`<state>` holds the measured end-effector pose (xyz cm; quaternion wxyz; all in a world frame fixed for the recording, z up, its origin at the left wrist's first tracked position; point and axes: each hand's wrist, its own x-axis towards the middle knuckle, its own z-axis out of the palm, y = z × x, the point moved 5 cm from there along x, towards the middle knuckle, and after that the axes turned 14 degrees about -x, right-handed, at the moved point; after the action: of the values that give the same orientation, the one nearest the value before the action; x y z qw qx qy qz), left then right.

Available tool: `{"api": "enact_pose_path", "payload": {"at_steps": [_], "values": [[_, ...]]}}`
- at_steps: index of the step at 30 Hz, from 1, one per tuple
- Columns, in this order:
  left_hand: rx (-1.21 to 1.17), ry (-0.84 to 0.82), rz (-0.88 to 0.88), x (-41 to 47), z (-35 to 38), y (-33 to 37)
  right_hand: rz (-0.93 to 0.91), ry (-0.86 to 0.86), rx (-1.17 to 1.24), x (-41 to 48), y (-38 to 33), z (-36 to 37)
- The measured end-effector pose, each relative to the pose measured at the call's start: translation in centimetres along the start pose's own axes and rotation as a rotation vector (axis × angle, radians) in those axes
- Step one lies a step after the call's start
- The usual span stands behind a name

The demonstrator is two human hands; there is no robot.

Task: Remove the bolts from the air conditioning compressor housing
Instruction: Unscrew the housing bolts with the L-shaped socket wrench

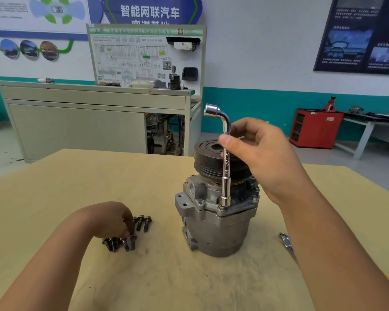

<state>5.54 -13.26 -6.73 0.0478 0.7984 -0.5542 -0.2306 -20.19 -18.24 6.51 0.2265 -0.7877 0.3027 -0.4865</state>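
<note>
Several loose bolts (144, 223) lay heaped left of the middle of the pale wooden table (99, 176), and a person's left hand (112, 221), fingers curled down, appeared to pinch one of them at its tips. The compressor (220, 230) stood on end just right of the middle, its black pulley (209, 162) uppermost. The right hand (263, 151) gripped the shank of an L-shaped socket wrench (225, 176) between thumb and fingers. The wrench's lower socket sat upright over a bolt head (220, 207) on the housing's rim. More bolt heads (255, 196) showed along the rim's right side, so the job looked part done.

The cast-metal body looked heavy and stiff, likely to stay put under light turning but apt to twist on the smooth top if a tight bolt were forced. A steadying hold on the pulley or the lower casing seemed the sensible grip. The bolts, small and dark with grime, looked easy to roll or drop.

A flat spanner (285, 240) lay near the table's right edge, partly hidden by the right forearm. The tabletop was scuffed and smudged. Beyond it stood a grey cabinet (76, 122) bearing a wiring display board (144, 57), a red cabinet (314, 129) by the teal-banded wall, and posters above.
</note>
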Motion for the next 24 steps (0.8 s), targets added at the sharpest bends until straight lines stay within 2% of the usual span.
{"api": "enact_pose_path", "payload": {"at_steps": [11, 15, 18, 21, 24], "values": [[-0.091, 0.071, 0.086, -0.7, -0.5, 1.3, 0.019, -0.001, -0.015, 0.0, 0.1, -0.2], [-0.178, 0.202, 0.153, -1.4, -1.6, 2.6, 0.005, -0.026, -0.028, 0.0, 0.1, -0.1], [-0.332, 0.403, 0.303, -3.0, -3.2, 4.9, -0.029, -0.061, -0.089, -0.1, 0.0, 0.0], [-0.486, 0.615, 0.558, -5.6, -4.7, 8.6, -0.024, -0.069, -0.125, -0.1, -0.1, 0.0], [-0.735, 0.703, 0.784, -7.7, -5.6, 11.9, -0.006, -0.063, -0.102, 0.0, -0.1, -0.3]]}}
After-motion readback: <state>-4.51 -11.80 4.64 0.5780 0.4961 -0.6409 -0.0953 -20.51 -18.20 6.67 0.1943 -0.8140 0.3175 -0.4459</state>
